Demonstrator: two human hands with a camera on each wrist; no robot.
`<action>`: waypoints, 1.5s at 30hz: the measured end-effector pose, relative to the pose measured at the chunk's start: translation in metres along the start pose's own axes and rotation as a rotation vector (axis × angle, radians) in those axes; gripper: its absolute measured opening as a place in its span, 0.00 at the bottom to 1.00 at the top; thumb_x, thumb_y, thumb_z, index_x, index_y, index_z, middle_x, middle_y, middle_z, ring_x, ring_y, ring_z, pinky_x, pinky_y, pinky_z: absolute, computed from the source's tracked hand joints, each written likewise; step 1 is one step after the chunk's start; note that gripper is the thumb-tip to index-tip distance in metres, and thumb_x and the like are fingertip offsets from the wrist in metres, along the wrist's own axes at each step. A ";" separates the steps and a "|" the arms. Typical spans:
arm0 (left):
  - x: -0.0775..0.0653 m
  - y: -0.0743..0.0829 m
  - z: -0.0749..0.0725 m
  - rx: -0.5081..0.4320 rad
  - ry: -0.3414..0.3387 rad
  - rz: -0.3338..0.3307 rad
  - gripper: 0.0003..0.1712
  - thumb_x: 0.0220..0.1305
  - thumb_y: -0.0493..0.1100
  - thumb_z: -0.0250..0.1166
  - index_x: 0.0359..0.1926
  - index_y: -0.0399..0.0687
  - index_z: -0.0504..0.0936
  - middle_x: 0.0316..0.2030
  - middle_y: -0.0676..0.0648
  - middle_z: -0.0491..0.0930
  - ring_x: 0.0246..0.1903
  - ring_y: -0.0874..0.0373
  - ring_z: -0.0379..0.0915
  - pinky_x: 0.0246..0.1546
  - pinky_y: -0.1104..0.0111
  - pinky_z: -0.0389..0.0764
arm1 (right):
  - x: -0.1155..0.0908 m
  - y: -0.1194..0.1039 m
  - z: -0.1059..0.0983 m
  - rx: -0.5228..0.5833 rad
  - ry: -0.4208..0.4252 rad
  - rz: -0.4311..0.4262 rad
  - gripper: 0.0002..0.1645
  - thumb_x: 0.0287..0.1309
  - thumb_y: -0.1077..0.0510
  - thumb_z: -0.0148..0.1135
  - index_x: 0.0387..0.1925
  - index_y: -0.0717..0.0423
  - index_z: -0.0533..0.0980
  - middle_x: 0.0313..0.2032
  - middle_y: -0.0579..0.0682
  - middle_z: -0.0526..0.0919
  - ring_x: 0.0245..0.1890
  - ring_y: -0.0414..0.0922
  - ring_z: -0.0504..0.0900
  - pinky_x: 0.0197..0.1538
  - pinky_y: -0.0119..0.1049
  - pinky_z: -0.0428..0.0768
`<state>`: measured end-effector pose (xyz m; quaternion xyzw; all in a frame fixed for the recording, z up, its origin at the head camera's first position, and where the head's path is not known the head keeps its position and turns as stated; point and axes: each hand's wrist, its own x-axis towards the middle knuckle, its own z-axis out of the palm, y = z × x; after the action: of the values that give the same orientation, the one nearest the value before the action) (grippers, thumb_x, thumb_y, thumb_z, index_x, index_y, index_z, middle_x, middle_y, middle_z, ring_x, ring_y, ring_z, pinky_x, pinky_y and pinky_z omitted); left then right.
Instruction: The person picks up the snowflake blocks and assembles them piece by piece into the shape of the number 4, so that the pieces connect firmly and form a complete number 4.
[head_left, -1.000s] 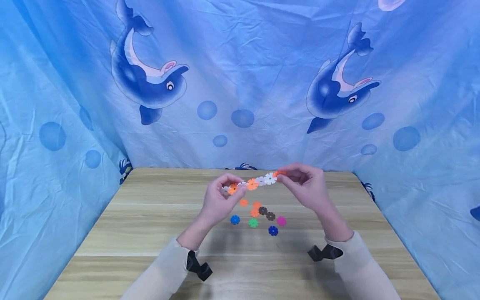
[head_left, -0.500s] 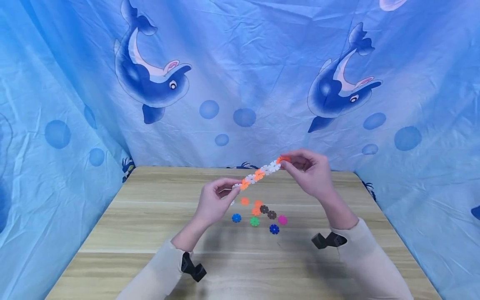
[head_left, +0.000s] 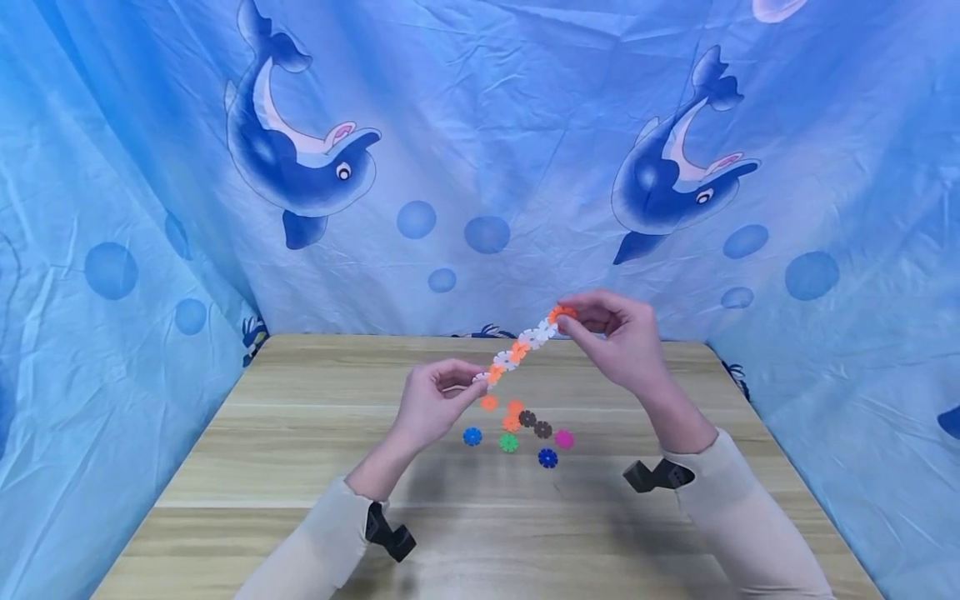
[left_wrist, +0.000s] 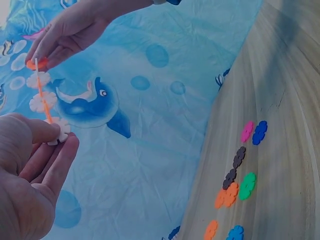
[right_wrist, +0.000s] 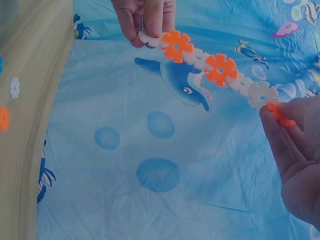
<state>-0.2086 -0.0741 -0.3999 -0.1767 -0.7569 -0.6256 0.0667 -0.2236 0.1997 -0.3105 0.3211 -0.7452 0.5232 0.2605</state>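
A chain of interlocking snowflake discs point(head_left: 519, 351), orange and white, is stretched between both hands above the table. It slants from low left up to high right. My left hand point(head_left: 435, 404) pinches the white end disc point(left_wrist: 60, 131) between thumb and fingers. At the upper end, my right hand point(head_left: 618, 346) pinches an orange end disc point(right_wrist: 285, 119), partly hidden by the fingers. In the right wrist view the discs between show plainly, slotted edge to edge, with an orange disc point(right_wrist: 214, 69) near the middle.
Loose discs lie on the wooden table below: light blue point(head_left: 472, 437), green point(head_left: 508, 442), dark blue point(head_left: 548, 458), pink point(head_left: 564, 439), two brown point(head_left: 542, 430) and several orange point(head_left: 489, 403). A white disc point(right_wrist: 15, 87) shows in the right wrist view. A dolphin-printed curtain point(head_left: 480, 167) surrounds the table.
My right hand has risen and moved slightly right, tilting the chain more steeply. My left hand's grip has shifted outward to the white end disc. The loose discs stay put.
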 end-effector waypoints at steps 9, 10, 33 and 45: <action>0.001 -0.003 0.003 0.000 -0.013 -0.040 0.07 0.69 0.42 0.74 0.46 0.48 0.91 0.41 0.44 0.93 0.41 0.55 0.91 0.45 0.70 0.91 | 0.002 -0.004 0.001 -0.017 0.006 0.015 0.14 0.61 0.72 0.73 0.49 0.65 0.87 0.40 0.60 0.93 0.35 0.31 0.91 0.39 0.27 0.90; 0.001 -0.003 0.003 -0.001 -0.011 -0.043 0.07 0.69 0.42 0.74 0.46 0.48 0.91 0.41 0.45 0.93 0.41 0.55 0.91 0.45 0.70 0.91 | 0.002 -0.004 0.001 -0.015 0.006 0.016 0.14 0.61 0.72 0.73 0.49 0.65 0.87 0.40 0.57 0.93 0.35 0.31 0.91 0.39 0.27 0.90; 0.013 0.001 0.002 -0.064 0.024 0.016 0.08 0.70 0.40 0.73 0.47 0.42 0.89 0.43 0.40 0.92 0.40 0.52 0.93 0.48 0.65 0.92 | -0.022 0.047 -0.025 -0.112 -0.062 0.080 0.14 0.60 0.72 0.74 0.48 0.64 0.87 0.40 0.62 0.93 0.37 0.28 0.90 0.41 0.25 0.89; 0.018 0.003 0.005 -0.076 0.034 0.014 0.08 0.70 0.38 0.72 0.47 0.40 0.89 0.43 0.38 0.92 0.40 0.53 0.93 0.47 0.65 0.92 | -0.057 0.091 -0.031 -0.300 -0.159 0.241 0.13 0.62 0.64 0.75 0.48 0.58 0.88 0.42 0.53 0.94 0.38 0.36 0.91 0.43 0.24 0.88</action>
<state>-0.2232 -0.0652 -0.3921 -0.1736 -0.7302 -0.6563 0.0771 -0.2528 0.2630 -0.3977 0.2276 -0.8660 0.4069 0.1810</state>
